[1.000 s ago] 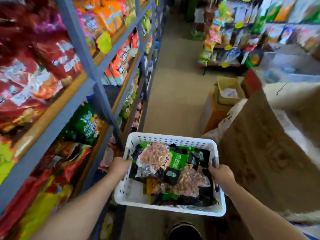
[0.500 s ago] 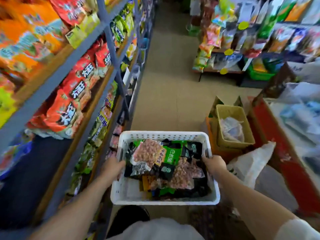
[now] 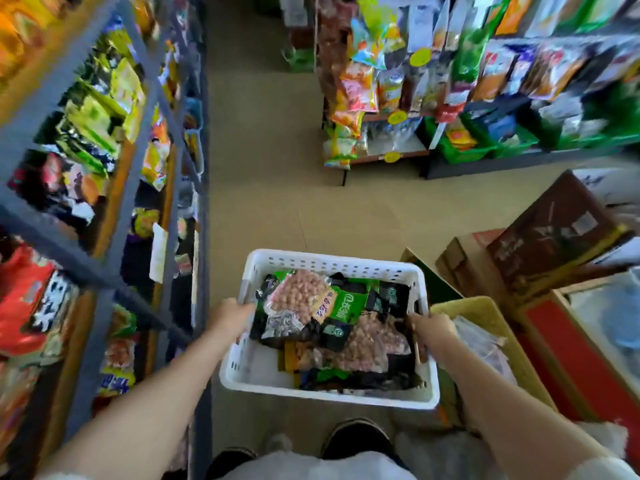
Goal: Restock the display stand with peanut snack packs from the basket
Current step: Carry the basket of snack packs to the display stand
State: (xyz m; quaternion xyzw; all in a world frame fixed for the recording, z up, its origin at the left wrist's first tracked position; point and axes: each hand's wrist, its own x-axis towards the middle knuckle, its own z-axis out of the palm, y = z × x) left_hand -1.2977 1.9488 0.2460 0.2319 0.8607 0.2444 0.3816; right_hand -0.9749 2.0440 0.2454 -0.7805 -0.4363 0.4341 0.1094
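Shop aisle between snack shelves: a person is carrying stock.
Left hand (image 3: 231, 315) and right hand (image 3: 434, 329) are each gripping a side rim of the white basket (image 3: 332, 263), keeping the peanut snack packs (image 3: 299, 294) level inside.

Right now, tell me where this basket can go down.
Bare tan floor lies ahead of the white basket, between the blue shelving on the left and the far snack display. The right side is crowded: cardboard boxes and a yellow bin sit beside the basket.
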